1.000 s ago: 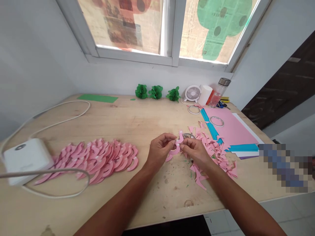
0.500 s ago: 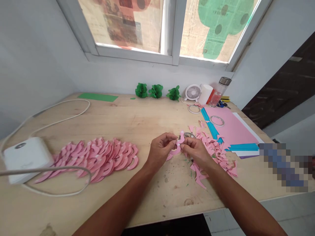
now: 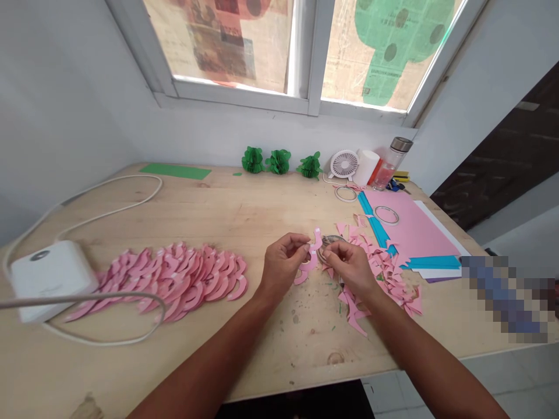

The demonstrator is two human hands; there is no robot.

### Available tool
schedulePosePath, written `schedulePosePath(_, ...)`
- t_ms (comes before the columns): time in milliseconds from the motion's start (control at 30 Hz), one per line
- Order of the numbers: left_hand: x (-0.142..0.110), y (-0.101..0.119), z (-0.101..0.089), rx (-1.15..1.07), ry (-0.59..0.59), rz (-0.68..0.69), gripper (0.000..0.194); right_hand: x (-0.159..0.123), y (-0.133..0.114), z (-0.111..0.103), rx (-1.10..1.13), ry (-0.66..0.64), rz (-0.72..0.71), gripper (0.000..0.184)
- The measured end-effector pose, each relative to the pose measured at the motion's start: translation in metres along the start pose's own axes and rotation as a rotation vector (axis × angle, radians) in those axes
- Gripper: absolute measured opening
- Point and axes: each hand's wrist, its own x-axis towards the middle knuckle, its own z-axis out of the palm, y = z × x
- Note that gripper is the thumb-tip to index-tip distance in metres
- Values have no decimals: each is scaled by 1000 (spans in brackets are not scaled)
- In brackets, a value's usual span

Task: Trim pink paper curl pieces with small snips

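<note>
Between the thumb and fingers of my left hand point(image 3: 283, 261) is a curved pink paper strip point(image 3: 317, 240) with a whitish patch at its upper end. More curved pink paper point(image 3: 308, 266) hangs or lies just below those fingertips; whether it is joined to the strip I cannot tell. My right hand point(image 3: 353, 266) is closed in a pinch just to the right, apart from the strip; anything in its fingertips is too small to make out. Partly hidden behind that hand, a roll of tape point(image 3: 335, 238) lies on the table.
Overlapping pink paper curves point(image 3: 196, 279) lie left, beside a white box point(image 3: 52, 282) with a cable. Pink scraps point(image 3: 386, 265) spread at right, near pink sheets point(image 3: 419, 230) bearing a tape ring point(image 3: 386, 215). Green paper ornaments point(image 3: 278, 162), a small fan point(image 3: 345, 164) and a bottle point(image 3: 391, 163) stand behind.
My right hand has come off the pink strip and shifted slightly right, over the tape roll. My left hand still holds the strip, moved slightly left.
</note>
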Motion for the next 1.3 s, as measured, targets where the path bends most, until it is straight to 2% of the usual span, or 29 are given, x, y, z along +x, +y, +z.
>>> schedulePosePath(67,0,0,0,9,22,13,14,-1,1,1,-128,58,-130,12)
schedulePosePath(167,-1,-2,1,31,20,24,14,-1,2,3,-247,57,-274,8)
schedulePosePath(300,-3,-6,2,24,-17,48,15,-1,3,4,-302,40,-319,8)
schedulePosePath(500,-3,-8,3,38,-37,76,16,-1,3,4,-270,20,-260,10)
schedulePosePath(867,-7,-8,5,230,-2,195,14,1,12,7,-57,-12,6,17)
schedulePosePath(1067,-11,-1,7,339,23,241,10,3,17,9,-46,-1,20,13)
schedulePosePath(1300,-9,-5,6,303,12,208,11,3,20,8,-42,-4,22,8)
